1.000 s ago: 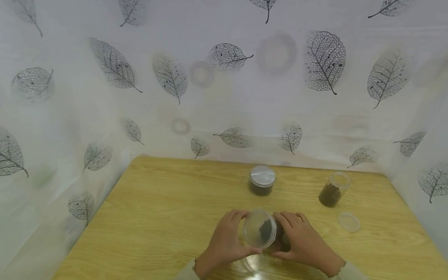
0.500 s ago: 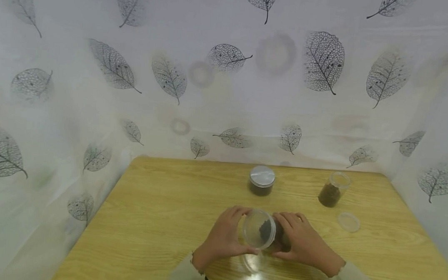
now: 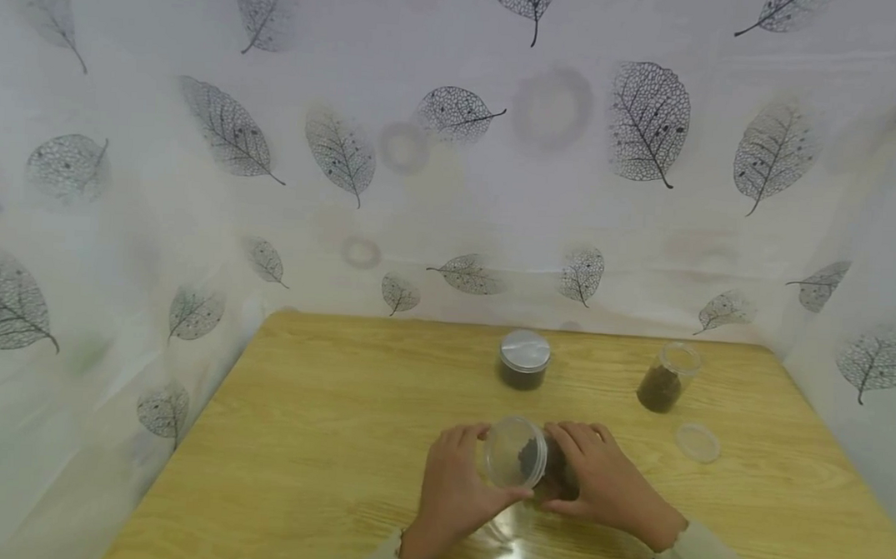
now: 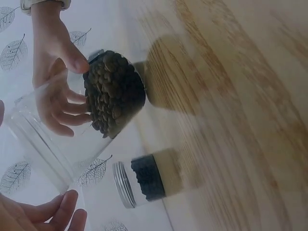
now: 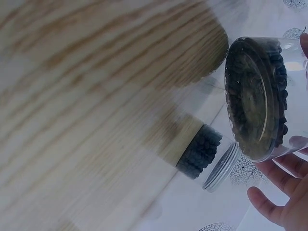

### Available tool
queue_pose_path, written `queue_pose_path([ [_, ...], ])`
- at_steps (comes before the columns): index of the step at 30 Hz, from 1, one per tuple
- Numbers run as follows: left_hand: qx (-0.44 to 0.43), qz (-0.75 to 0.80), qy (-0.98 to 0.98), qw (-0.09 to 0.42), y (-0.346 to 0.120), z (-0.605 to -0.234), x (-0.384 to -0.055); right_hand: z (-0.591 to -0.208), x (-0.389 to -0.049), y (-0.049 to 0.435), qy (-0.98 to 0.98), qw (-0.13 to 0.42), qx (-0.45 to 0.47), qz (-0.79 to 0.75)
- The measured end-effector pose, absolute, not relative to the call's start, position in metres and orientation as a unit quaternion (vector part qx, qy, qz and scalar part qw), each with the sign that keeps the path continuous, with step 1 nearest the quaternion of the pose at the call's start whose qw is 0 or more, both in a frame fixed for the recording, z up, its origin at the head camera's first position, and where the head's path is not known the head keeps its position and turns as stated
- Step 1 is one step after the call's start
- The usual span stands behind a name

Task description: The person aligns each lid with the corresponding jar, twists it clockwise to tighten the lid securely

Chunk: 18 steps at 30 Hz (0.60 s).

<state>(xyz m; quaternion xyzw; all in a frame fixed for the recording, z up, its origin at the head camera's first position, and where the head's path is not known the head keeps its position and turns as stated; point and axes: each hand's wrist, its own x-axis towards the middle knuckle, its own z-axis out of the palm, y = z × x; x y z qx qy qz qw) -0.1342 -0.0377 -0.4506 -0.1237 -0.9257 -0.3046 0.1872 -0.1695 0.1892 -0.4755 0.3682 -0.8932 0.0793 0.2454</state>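
A clear jar (image 3: 557,474) with dark brown beans (image 4: 113,94) in its bottom part is held between both hands, tilted, with its round top end toward the left hand. My left hand (image 3: 457,484) spans that rim between thumb and fingers. Around the jar's bean-filled body my right hand (image 3: 610,487) has its grip, fingers on the far side and thumb on the near side. Part of the jar's underside (image 5: 250,98) shows in the right wrist view, close over the table. Whether a clear lid sits on the rim I cannot tell.
Behind the hands stands a short jar with a silver lid (image 3: 525,352) and dark contents. To the right is a lidless clear jar (image 3: 667,379) of dark brown stuff, with a clear lid (image 3: 699,442) lying near it. Leaf-printed sheeting (image 3: 359,251) surrounds the wooden table (image 3: 315,407).
My left hand has turned at the rim, its thumb moving right and slightly up, its wrist lower and further right. The right hand has stayed almost still.
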Motion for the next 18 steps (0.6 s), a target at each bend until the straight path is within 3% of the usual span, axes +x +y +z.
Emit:
queue_pose_path([
  [10,-0.169,-0.286,-0.919,0.214,-0.041,-0.456,-0.140,-0.476,-0.170,0.189,-0.892,0.247,0.370,0.077],
  [18,-0.243,-0.282,-0.906,0.200,-0.050,-0.455,-0.152,-0.474,-0.170,0.190,-0.891,0.245,0.373,0.080],
])
